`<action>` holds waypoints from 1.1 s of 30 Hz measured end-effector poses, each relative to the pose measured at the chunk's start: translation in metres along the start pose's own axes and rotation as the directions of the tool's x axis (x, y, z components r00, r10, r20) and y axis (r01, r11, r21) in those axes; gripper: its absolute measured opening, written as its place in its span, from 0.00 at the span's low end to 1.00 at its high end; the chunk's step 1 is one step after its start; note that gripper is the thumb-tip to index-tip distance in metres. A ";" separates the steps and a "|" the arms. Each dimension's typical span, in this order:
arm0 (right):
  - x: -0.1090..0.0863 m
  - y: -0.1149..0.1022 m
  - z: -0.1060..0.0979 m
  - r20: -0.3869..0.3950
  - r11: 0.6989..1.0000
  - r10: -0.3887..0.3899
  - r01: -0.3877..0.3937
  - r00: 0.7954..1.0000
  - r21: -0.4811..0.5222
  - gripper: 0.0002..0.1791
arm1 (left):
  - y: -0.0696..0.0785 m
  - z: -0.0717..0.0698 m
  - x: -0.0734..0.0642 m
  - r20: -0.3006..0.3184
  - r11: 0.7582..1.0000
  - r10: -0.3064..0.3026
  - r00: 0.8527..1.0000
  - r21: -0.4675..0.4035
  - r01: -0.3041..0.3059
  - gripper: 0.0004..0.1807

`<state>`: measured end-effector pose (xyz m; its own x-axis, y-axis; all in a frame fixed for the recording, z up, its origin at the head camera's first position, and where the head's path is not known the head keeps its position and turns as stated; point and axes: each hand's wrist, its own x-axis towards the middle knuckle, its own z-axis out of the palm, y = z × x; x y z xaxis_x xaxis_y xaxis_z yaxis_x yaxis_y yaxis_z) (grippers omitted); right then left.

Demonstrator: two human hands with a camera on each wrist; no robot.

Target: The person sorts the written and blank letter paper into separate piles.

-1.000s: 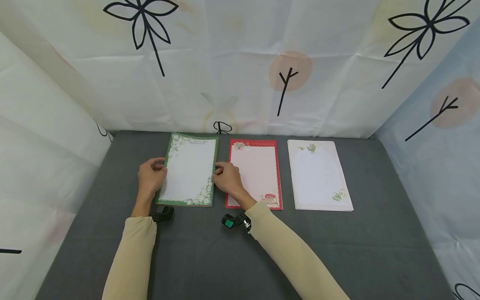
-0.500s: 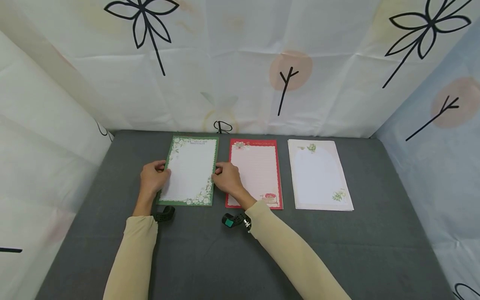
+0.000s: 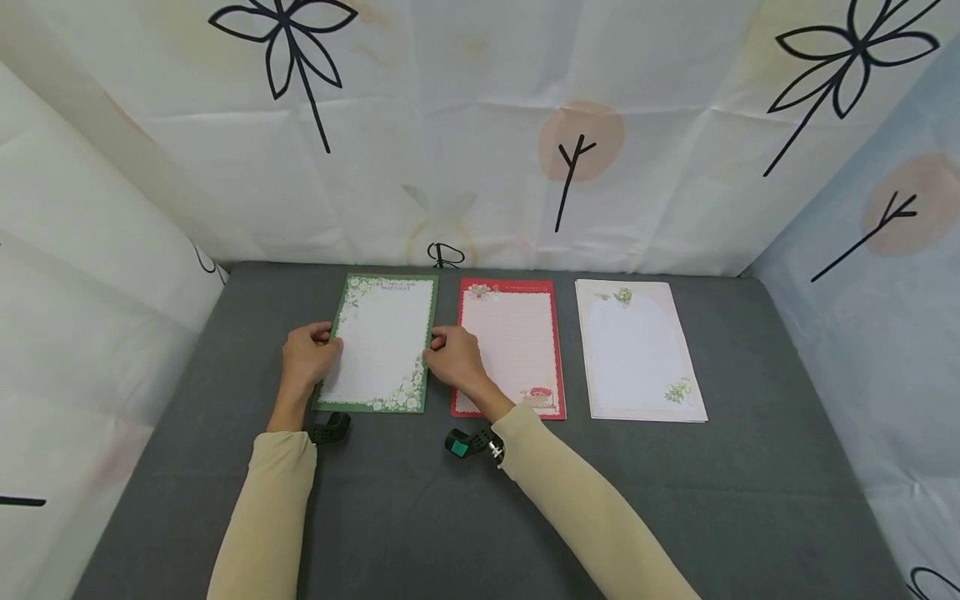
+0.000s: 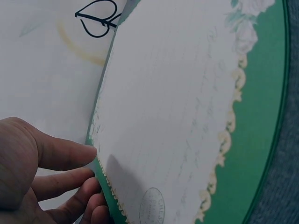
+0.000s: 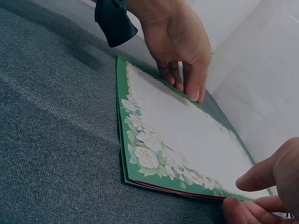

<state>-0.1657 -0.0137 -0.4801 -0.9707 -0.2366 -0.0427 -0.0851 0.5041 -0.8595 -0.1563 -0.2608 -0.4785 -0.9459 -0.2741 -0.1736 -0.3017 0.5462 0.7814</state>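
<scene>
A stack of green-bordered stationery sheets [image 3: 379, 346] with white flowers lies at the left of the grey table. My left hand [image 3: 309, 357] is at its left edge; in the left wrist view the thumb [image 4: 70, 154] rests at the edge with the other fingers curled below it. On the opposite side my right hand [image 3: 454, 354] pinches the right edge, its thumb [image 5: 257, 176] over the top sheet and fingers at the side. A thin red edge [image 5: 177, 190] peeks out between the green sheets along one side in the right wrist view.
Right of the green stack lies red-bordered stationery [image 3: 517, 333], partly under my right hand and forearm. Farther right are cream sheets [image 3: 637, 354] with green leaf prints, slightly fanned. A patterned white curtain [image 3: 480, 167] closes off the back of the grey table [image 3: 525, 533].
The top green sheet has shifted slightly down and right, and its raised upper edge now lies flat. My left hand has moved a little to the right; my right hand has stayed nearly still.
</scene>
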 end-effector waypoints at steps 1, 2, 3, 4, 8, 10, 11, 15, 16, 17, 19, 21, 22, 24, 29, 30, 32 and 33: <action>0.000 0.000 0.000 -0.006 1.000 0.002 -0.002 1.000 0.008 0.20 | 0.001 0.000 0.000 -0.008 1.000 0.003 1.000 0.002 -0.003 0.27; 0.000 0.001 0.000 -0.012 1.000 0.005 -0.005 1.000 0.017 0.20 | 0.002 0.000 0.000 -0.015 1.000 0.009 1.000 0.006 -0.008 0.27; 0.000 0.001 -0.001 -0.018 1.000 0.008 -0.008 1.000 0.028 0.20 | 0.003 0.000 -0.001 -0.026 1.000 0.015 1.000 0.012 -0.015 0.26; 0.000 0.002 -0.001 -0.025 0.999 0.010 -0.009 1.000 0.038 0.20 | 0.004 0.000 -0.001 -0.039 1.000 0.025 0.999 0.018 -0.025 0.26; -0.001 0.003 -0.005 -0.048 0.997 0.010 -0.006 0.999 0.082 0.19 | 0.012 0.003 -0.005 -0.070 0.996 0.080 0.994 0.044 -0.077 0.25; -0.002 0.003 -0.007 -0.059 0.996 0.008 -0.002 0.998 0.094 0.19 | 0.018 0.005 -0.007 -0.074 0.994 0.103 0.992 0.049 -0.099 0.25; -0.002 0.003 -0.008 -0.061 0.995 0.013 -0.006 0.998 0.100 0.19 | 0.020 0.006 -0.009 -0.072 0.993 0.113 0.991 0.050 -0.110 0.25; -0.004 0.006 -0.015 -0.071 0.994 -0.004 0.012 0.997 0.110 0.19 | 0.029 0.016 -0.012 -0.073 0.989 0.146 0.987 0.038 -0.143 0.24; -0.005 0.007 -0.017 -0.074 0.993 -0.010 0.019 0.997 0.115 0.19 | 0.031 0.019 -0.013 -0.071 0.988 0.154 0.986 0.031 -0.152 0.24; -0.006 0.008 -0.020 -0.077 0.993 -0.017 0.026 0.997 0.117 0.19 | 0.033 0.022 -0.014 -0.070 0.987 0.162 0.984 0.026 -0.160 0.24; -0.007 0.011 -0.025 -0.089 0.992 -0.035 0.045 0.995 0.117 0.19 | 0.035 0.029 -0.016 -0.060 0.985 0.173 0.983 0.014 -0.173 0.23; -0.008 0.014 -0.030 -0.102 0.992 -0.039 0.051 0.994 0.115 0.19 | 0.039 0.036 -0.018 -0.043 0.983 0.184 0.982 -0.004 -0.184 0.23; -0.009 0.015 -0.033 -0.108 0.993 -0.040 0.052 0.993 0.108 0.19 | 0.040 0.040 -0.019 -0.034 0.982 0.187 0.982 -0.013 -0.188 0.23; -0.010 0.018 -0.038 -0.124 0.994 -0.040 0.053 0.992 0.097 0.19 | 0.044 0.047 -0.021 -0.012 0.980 0.199 0.980 -0.029 -0.199 0.23; -0.013 0.024 -0.052 -0.158 0.996 -0.044 0.055 0.987 0.067 0.19 | 0.053 0.064 -0.028 0.050 0.973 0.226 0.973 -0.065 -0.223 0.23; -0.014 0.026 -0.055 -0.164 0.997 -0.045 0.056 0.986 0.062 0.19 | 0.055 0.068 -0.029 0.060 0.971 0.231 0.971 -0.070 -0.227 0.23; -0.015 0.029 -0.061 -0.172 0.997 -0.046 0.056 0.984 0.056 0.19 | 0.058 0.075 -0.031 0.073 0.968 0.244 0.967 -0.080 -0.238 0.23; -0.016 0.030 -0.064 -0.177 0.997 -0.045 0.055 0.983 0.052 0.19 | 0.060 0.078 -0.032 0.077 0.966 0.251 0.965 -0.086 -0.244 0.23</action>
<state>-0.1669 0.0588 -0.4727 -0.9904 -0.1081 0.0866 -0.1263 0.4469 -0.8856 -0.1533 -0.1578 -0.4732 -0.9976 -0.0667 -0.0179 -0.0505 0.5264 0.8487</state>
